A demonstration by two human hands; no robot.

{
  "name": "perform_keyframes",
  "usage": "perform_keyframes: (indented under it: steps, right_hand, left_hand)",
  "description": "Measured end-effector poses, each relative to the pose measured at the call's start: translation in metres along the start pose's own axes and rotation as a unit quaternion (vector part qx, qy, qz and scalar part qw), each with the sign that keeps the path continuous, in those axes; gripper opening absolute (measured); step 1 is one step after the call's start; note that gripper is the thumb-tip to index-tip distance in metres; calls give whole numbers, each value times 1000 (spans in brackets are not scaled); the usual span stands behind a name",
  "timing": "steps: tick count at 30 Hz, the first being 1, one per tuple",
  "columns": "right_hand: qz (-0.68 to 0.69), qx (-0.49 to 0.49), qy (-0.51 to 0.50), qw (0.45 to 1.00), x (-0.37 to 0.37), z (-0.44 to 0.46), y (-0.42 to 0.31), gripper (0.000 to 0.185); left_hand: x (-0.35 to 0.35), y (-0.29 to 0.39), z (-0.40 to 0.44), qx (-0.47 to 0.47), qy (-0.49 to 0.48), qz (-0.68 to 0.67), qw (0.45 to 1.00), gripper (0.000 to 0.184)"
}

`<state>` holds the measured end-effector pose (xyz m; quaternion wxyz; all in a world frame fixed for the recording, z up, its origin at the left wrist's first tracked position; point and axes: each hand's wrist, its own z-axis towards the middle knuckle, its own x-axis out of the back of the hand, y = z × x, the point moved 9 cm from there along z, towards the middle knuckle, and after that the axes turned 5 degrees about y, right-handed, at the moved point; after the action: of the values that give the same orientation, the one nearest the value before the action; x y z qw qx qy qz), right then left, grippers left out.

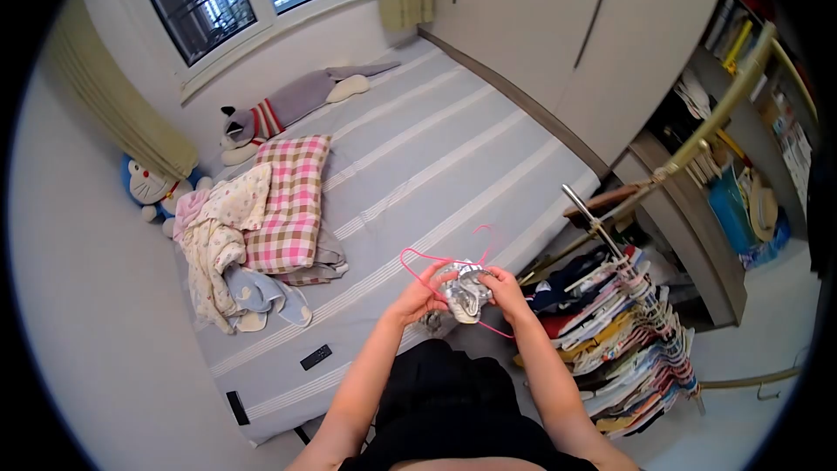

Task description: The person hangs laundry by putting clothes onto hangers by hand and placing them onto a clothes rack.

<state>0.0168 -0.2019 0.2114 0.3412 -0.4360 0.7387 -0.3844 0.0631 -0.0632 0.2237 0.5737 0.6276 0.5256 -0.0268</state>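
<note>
Between my two hands, a bunched grey-and-white patterned garment (469,293) is held just in front of my body, above the near edge of the bed. A pink clothes hanger (410,255) passes through and behind the cloth, its hook pointing away from me. My left hand (423,296) is closed on the garment's left side, with the hanger's pink loop running by its fingers. On the right side, my right hand (506,290) pinches the cloth edge. One pink arm of the hanger shows below the right hand. The cloth partly hides the fingertips.
The striped bed (418,157) fills the middle. It bears a checked pillow (289,201), crumpled clothes (214,231), a remote control (316,357), a dark phone-like object (237,407) and a long plush toy (288,109). A rack of hung clothes (610,349) stands close on the right.
</note>
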Motion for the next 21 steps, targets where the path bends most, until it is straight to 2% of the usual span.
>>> perform_keyframes:
  steps: [1, 2, 5, 6, 9, 10, 12, 14, 17, 20, 21]
  right_hand:
    - [9, 7, -1, 1000, 7, -9, 2, 14]
    - [14, 16, 3, 1000, 14, -17, 3, 15]
    - [-19, 51, 11, 998, 36, -40, 5, 14]
    - [-15, 45, -7, 999, 44, -47, 6, 12]
    - [51, 89, 96, 990, 92, -62, -1, 10]
    - [67, 108, 113, 985, 113, -68, -7, 9]
    - [77, 86, 128, 985, 147, -76, -8, 10]
    - [78, 73, 155, 982, 181, -83, -5, 10]
    - [69, 53, 159, 983, 205, -89, -5, 9]
    - [48, 60, 162, 984, 208, -91, -1, 8]
    - [67, 66, 160, 983, 210, -90, -1, 8]
  left_hand:
    - [-16, -13, -1, 43, -28, 73, 996, 47]
    - [-23, -33, 10, 31, -61, 177, 982, 57]
    - [-84, -52, 18, 20, -91, 337, 937, 57]
    - [-84, -62, 26, 24, -52, 309, 949, 48]
    - [-89, -82, 41, 18, -34, 256, 966, 39]
    - [-84, -79, 38, 61, -2, 255, 965, 29]
    - [-63, -65, 43, -18, 44, 336, 941, 21]
    - [-31, -38, 43, -100, 183, 513, 833, 12]
    - [-53, 8, 18, -194, 269, 692, 642, 15]
    - [-67, 17, 11, -259, 334, 682, 597, 16]
    - [-56, 13, 16, -224, 329, 631, 665, 15]
